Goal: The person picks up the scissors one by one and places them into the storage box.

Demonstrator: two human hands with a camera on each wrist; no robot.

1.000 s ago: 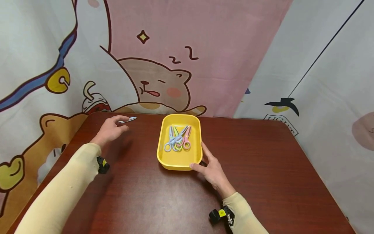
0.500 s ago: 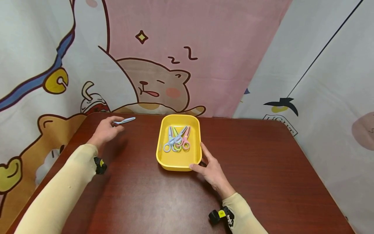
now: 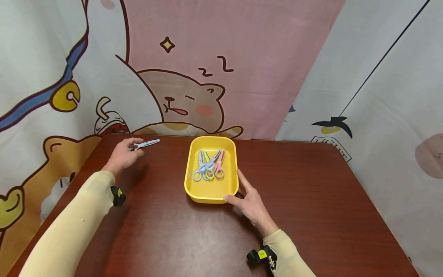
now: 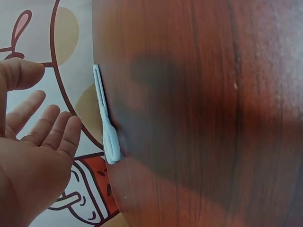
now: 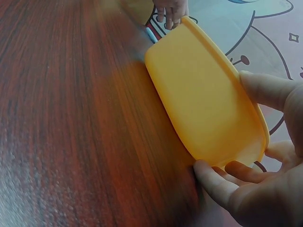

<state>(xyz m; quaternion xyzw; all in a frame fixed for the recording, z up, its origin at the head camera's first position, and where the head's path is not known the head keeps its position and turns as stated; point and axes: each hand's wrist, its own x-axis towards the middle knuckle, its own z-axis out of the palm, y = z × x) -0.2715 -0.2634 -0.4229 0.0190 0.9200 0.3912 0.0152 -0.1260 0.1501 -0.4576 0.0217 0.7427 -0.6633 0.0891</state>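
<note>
Light blue scissors lie by the table's far left edge. Over their handle end in the head view is my left hand, its fingers extended. The left wrist view shows a gap between that hand and the scissors; nothing is held there. My right hand grips the near right corner of a yellow tray. In the right wrist view, its thumb is on the tray's rim and its fingers are against the side. Inside the tray, blue, green and pink scissors overlap.
A dark red-brown wooden table carries everything. Directly behind its far edge hangs a cartoon-printed cloth. Each wrist wears a small black camera, such as the right wrist camera.
My left hand has drawn back slightly to the left, so more of the loose blue scissors shows. My right hand keeps its hold on the tray's corner.
</note>
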